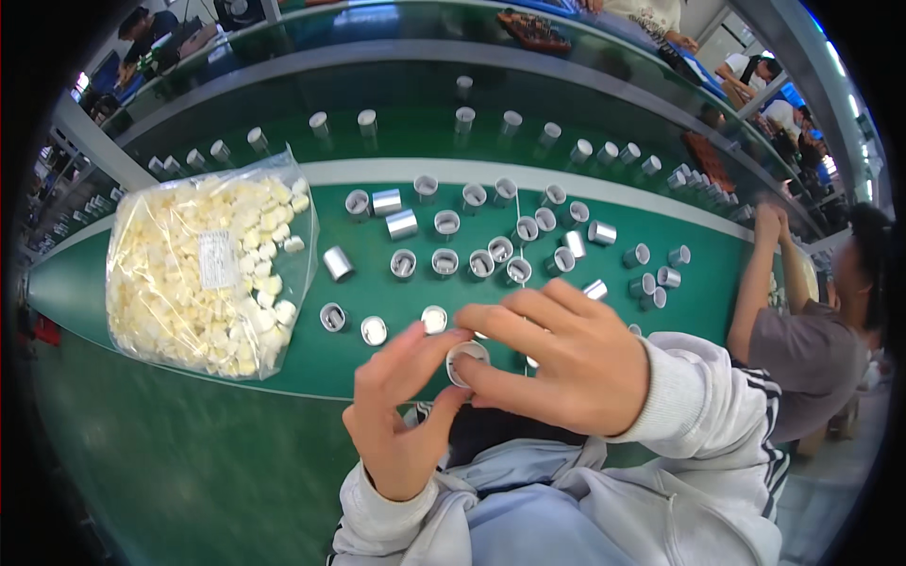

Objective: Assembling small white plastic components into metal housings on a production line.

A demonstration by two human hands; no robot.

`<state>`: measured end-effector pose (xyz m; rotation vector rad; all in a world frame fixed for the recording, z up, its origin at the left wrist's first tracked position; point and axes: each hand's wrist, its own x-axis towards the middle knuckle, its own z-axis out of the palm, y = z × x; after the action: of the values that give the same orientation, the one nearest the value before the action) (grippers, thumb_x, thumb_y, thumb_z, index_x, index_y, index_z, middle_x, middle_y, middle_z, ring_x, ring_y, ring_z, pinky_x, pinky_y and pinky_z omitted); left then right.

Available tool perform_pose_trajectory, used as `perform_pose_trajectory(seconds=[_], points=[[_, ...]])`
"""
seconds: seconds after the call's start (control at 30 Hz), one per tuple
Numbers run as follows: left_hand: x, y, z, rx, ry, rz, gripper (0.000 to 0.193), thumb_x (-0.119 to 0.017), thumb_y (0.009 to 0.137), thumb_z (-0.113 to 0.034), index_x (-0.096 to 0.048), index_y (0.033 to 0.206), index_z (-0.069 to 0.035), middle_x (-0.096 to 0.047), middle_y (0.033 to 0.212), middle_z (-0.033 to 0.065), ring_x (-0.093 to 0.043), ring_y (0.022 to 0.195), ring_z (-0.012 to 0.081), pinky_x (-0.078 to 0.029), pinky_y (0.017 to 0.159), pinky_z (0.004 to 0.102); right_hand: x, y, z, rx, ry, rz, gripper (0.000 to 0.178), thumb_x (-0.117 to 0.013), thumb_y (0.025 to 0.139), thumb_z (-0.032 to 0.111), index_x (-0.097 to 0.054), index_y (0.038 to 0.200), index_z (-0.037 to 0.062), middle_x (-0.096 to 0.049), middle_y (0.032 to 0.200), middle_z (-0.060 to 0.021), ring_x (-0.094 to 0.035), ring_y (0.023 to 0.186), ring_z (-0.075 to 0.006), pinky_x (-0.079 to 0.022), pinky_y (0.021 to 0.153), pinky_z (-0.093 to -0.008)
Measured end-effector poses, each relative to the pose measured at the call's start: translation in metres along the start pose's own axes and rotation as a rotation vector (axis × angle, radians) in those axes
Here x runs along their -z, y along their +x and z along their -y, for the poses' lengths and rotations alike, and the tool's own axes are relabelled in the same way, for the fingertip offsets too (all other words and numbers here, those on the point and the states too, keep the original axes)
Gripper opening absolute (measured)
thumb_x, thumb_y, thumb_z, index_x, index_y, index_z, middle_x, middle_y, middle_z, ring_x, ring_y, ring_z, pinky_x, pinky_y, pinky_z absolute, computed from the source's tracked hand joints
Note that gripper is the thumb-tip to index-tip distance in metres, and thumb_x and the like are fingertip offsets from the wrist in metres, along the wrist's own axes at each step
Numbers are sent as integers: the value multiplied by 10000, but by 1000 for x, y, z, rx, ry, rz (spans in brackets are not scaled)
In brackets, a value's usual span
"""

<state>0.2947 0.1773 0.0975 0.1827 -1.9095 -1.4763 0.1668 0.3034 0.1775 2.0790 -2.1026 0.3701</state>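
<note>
Close to my body, above the table's front edge, a small round cup with a white rim [466, 364] is between my two hands. The thumb and forefinger of my left hand [401, 410] pinch it from the left side. My right hand [562, 363] is curled over it from the right, one digit pressed into its opening and the forefinger near the left fingertips. What lies inside is mostly hidden by that digit. Just beyond my fingers stand two white-topped cylinders [375, 330], one of them [434, 319] almost touching my left forefinger. Others are partly covered by my right hand.
Several silver metal cylinders [445, 262], upright or lying down, are spread over the green table [368, 283]. A clear bag of white caps [170, 274] lies open at the left. More cylinders line a ledge [367, 121] behind. A co-worker [802, 340] sits at the right.
</note>
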Motion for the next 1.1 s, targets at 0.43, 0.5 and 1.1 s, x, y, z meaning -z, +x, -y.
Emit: perform_pose_trajectory(seconds=[0.43, 0.5, 1.1], points=[[98, 91, 70, 179, 567, -217, 415, -732, 762, 3, -593, 1152, -16, -627, 1145, 142, -667, 886, 263, -508, 718, 314, -74, 163, -235, -178, 296, -20, 61, -718, 748, 15, -668, 774, -8, -667, 869, -94, -658, 711, -188, -532, 673, -292], [118, 79, 88, 340, 613, -208, 326, -708, 781, 4, -615, 1093, -13, -642, 1075, 147, -661, 863, 274, -510, 716, 336, -117, 193, -288, -310, 125, 105, 125, -748, 753, 75, -674, 810, -8, -674, 789, -108, -662, 720, -255, -534, 699, -346], [103, 113, 117, 788, -223, -214, 102, -655, 884, -83, -608, 960, -34, -620, 853, 24, -530, 728, 85, -388, 578, 232, -114, 158, -121, -5, 690, -126, 339, -738, 707, -48, -614, 1016, 19, -586, 1035, -92, -613, 798, -204, -524, 696, -304]])
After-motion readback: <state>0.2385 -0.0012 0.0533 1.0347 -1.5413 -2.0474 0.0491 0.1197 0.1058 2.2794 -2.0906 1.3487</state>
